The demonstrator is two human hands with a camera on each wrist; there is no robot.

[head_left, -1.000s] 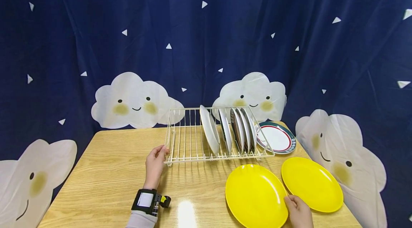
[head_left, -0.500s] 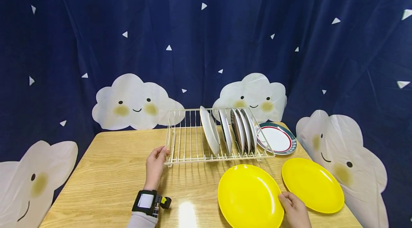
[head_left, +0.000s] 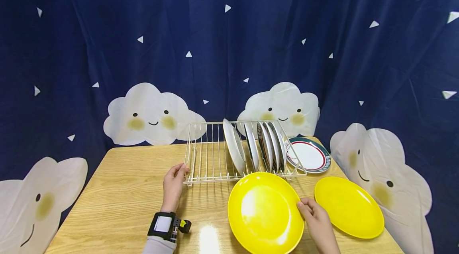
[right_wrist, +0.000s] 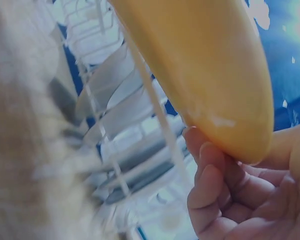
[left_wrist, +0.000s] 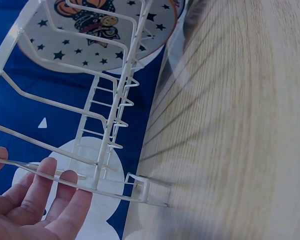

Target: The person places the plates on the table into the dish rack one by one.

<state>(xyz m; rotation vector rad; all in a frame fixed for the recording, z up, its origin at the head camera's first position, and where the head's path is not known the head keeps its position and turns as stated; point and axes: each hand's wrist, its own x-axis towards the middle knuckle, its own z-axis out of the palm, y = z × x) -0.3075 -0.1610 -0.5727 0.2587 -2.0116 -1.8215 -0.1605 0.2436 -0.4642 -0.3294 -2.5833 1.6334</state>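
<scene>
My right hand (head_left: 317,221) pinches the right rim of a round yellow plate (head_left: 265,214), thumb on its upper face. The plate is tilted and overlaps the front of a white wire dish rack (head_left: 215,177) in the head view. Seen from the right wrist, the fingers (right_wrist: 210,172) curl under the plate's edge. My left hand (head_left: 173,184) holds the rack's left end; in the left wrist view its thumb and fingers (left_wrist: 45,175) lie on either side of the end wire. Several plates (head_left: 267,146) stand on edge in the rack's middle and right slots.
A second yellow plate (head_left: 349,207) lies on the wooden table (head_left: 125,190) at the right. Behind it lies a white plate with a green rim (head_left: 309,154), beside the rack. A dark blue curtain (head_left: 201,14) hangs behind the table.
My right hand has carried the yellow plate up and to the left, towards the rack, and the plate has tilted more. The left hand stays on the rack's left end.
</scene>
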